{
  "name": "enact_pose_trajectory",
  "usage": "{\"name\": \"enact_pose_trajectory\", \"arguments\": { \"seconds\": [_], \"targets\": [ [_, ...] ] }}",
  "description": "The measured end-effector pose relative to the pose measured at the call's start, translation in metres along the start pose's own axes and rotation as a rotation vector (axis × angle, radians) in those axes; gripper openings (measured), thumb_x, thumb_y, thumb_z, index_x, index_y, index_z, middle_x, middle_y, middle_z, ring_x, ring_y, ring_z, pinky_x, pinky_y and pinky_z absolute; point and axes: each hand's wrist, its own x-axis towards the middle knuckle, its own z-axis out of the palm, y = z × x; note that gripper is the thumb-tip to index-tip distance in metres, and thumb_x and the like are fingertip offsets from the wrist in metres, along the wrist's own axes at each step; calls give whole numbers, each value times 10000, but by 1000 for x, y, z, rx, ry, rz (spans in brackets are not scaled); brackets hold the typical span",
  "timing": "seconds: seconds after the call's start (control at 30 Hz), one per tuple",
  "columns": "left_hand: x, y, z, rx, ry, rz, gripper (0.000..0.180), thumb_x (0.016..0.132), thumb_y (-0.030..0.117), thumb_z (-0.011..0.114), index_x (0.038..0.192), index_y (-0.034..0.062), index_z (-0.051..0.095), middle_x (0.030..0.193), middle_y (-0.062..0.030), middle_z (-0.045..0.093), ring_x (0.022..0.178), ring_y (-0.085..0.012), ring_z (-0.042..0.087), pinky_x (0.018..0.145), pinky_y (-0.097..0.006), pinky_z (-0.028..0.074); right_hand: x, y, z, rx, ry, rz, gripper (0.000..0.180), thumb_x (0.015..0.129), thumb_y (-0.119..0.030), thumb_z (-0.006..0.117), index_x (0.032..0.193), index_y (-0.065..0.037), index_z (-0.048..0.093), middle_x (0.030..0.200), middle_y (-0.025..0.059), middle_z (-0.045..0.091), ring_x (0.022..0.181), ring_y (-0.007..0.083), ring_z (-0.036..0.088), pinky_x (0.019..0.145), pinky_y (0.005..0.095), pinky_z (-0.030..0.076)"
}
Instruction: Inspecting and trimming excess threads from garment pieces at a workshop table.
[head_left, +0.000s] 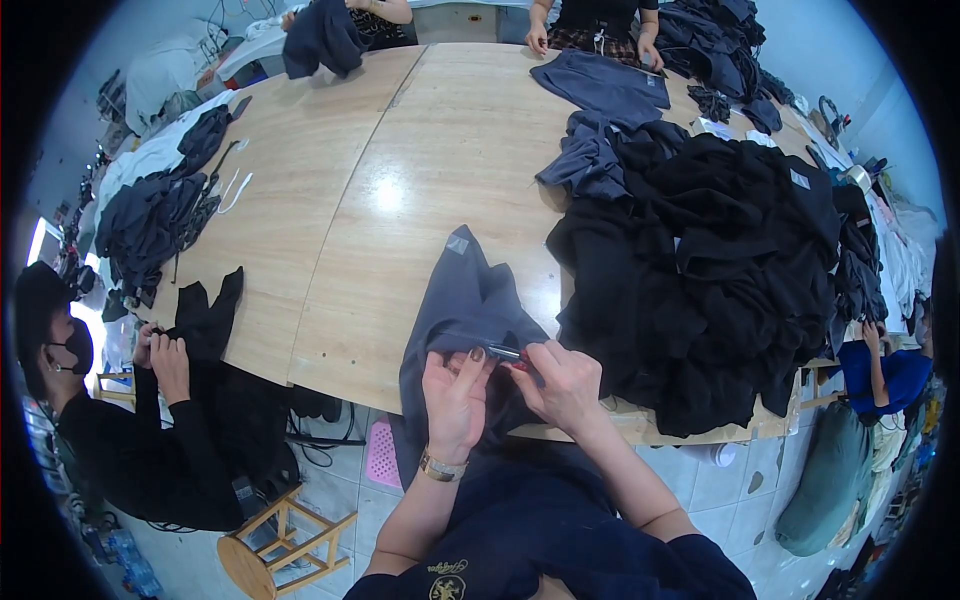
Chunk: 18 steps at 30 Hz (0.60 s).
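Observation:
A dark grey garment (458, 290) lies over the table's near edge in front of me, its far end tapering to a point with a small pale label. My left hand (455, 405), a gold watch on its wrist, grips the garment's cloth between thumb and fingers. In my right hand (566, 385) is a small metal tool with a red handle (508, 353), its shiny end pointing left toward my left thumb and touching or just above the cloth. My fingers partly cover the tool, so its exact kind is unclear.
A big heap of black garments (700, 270) rises just right of my hands. Beyond it, a co-worker handles a grey garment (600, 85). More dark garments (150, 220) are piled at the left. A masked co-worker (150, 430) sits near left by a wooden stool (262, 565).

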Motion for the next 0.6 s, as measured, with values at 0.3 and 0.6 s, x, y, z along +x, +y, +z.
{"name": "enact_pose_trajectory", "arguments": {
  "seconds": [0.3, 0.6],
  "targets": [
    [1, -5, -5, -54, -24, 17, 248, 848, -52, 542, 1062, 32, 449, 948, -67, 566, 906, -154, 567, 859, -337, 474, 1, 1, 4, 8, 19, -2, 229, 716, -244, 684, 723, -101, 506, 601, 37, 455, 468, 195, 500, 429, 289, 383],
    [-1, -1, 3, -48, 12, -27, 229, 845, -47, 547, 1039, 37, 460, 924, -50, 564, 906, -158, 567, 863, -337, 469, 0, 2, 8, 93, 44, 33, 208, 746, -220, 669, 728, -80, 516, 617, 52, 500, 491, 207, 531, 441, 301, 402]
  ]
}}
